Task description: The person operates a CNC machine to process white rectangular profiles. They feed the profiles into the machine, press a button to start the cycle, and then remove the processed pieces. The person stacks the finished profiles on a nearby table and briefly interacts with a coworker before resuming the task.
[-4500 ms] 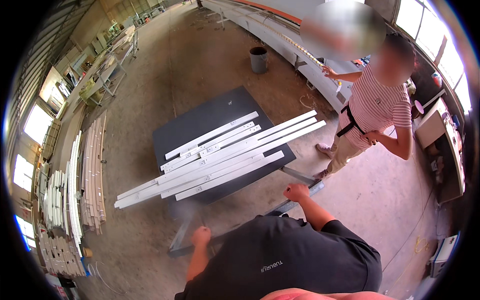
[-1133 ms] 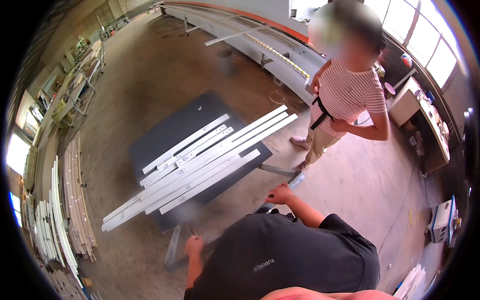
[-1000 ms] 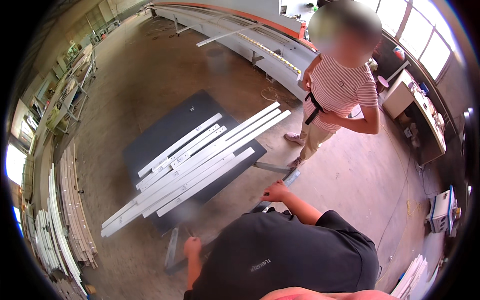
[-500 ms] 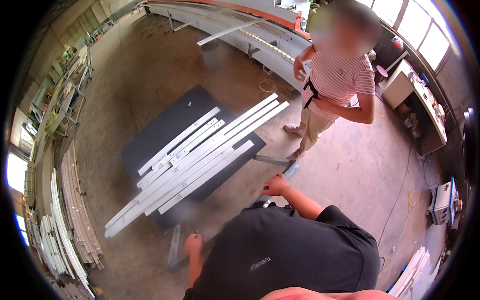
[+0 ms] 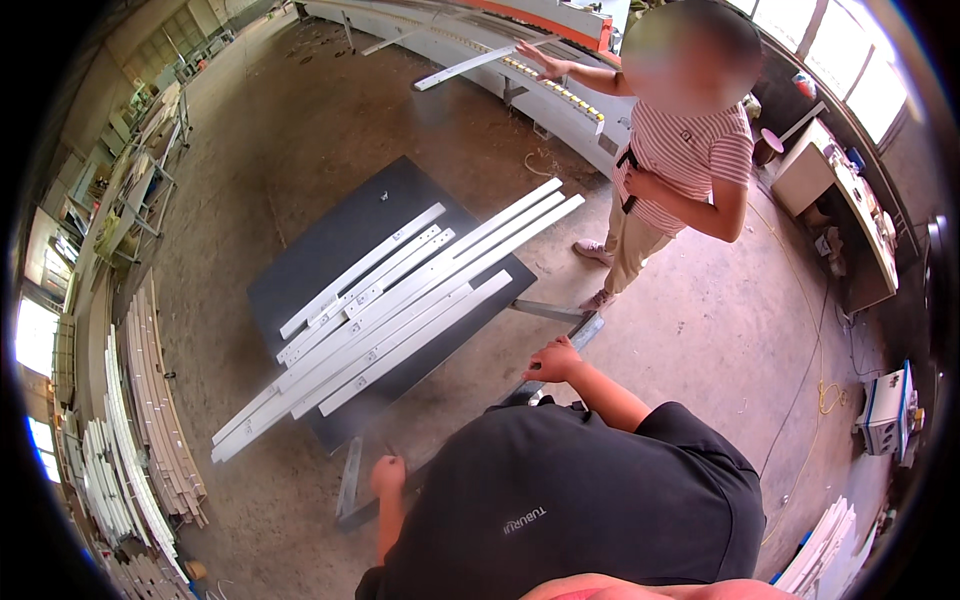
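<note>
My left hand (image 5: 388, 476) is closed in a loose fist beside the near left leg of a grey metal frame (image 5: 352, 480); what it holds, if anything, is hidden. My right hand (image 5: 553, 362), fingers curled, overlaps the frame's grey metal bar (image 5: 583, 330) on the right. Whether it grips that bar or a small thing I cannot tell. In front of me a dark flat board (image 5: 400, 190) carries several long white profile strips (image 5: 430, 285), laid side by side on a slant. Some strips have small holes and fittings, and their ends overhang the board.
A person in a striped shirt (image 5: 690, 150) stands beyond the board's right, one arm stretched out. Behind runs a long grey machine (image 5: 480, 35) with a metal bar (image 5: 470, 68) jutting out. Stacked strips (image 5: 160, 420) lie at left; a desk (image 5: 835, 200) and white box (image 5: 885, 410) stand right.
The person opposite has raised and stretched an arm toward the machine. My view has shifted slightly; both my hands stay nearly where they were, and the white strips lie as before.
</note>
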{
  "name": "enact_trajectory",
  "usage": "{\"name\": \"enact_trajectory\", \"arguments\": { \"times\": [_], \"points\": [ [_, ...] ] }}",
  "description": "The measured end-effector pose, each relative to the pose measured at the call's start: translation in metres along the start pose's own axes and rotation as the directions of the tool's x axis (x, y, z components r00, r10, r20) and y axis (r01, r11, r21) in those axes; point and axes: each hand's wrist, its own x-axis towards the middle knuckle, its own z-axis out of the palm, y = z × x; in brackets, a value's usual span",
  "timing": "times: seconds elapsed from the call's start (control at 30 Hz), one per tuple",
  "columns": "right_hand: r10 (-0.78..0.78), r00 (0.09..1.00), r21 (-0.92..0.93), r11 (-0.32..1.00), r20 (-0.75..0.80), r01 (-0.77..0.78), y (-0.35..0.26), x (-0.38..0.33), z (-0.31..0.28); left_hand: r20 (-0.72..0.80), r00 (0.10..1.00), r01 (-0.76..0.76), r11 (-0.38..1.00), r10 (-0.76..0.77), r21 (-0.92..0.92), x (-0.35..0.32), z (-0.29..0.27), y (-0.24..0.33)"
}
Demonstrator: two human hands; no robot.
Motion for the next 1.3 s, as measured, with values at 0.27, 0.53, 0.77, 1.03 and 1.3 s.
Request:
{"name": "enact_trajectory", "arguments": {
  "times": [0.27, 0.53, 0.77, 1.03, 1.3],
  "points": [
    [0.004, 1.0, -0.016, 1.0, -0.011, -0.004, 0.001, -0.001, 0.001, -0.036, 0.999, -0.033, 0.999, 0.032, -0.014, -0.007, -0.004, 0.008],
    [0.008, 0.999, -0.006, 1.0, -0.034, -0.008, 0.0, -0.001, 0.002, -0.061, 0.998, -0.033, 0.999, 0.032, -0.007, -0.008, -0.005, 0.008],
    [0.005, 1.0, -0.003, 1.0, -0.022, -0.005, 0.003, 0.0, 0.005, -0.048, 0.999, -0.012, 1.0, 0.012, 0.005, -0.008, -0.005, 0.008],
    [0.001, 1.0, -0.004, 1.0, -0.009, -0.001, 0.002, -0.001, 0.002, -0.048, 0.999, -0.011, 1.0, 0.011, 0.002, -0.01, -0.005, 0.01],
    [-0.003, 1.0, -0.009, 1.0, 0.007, 0.003, -0.004, -0.003, -0.006, -0.055, 0.998, -0.025, 1.0, 0.025, 0.002, -0.005, -0.001, 0.003]
  ]
}}
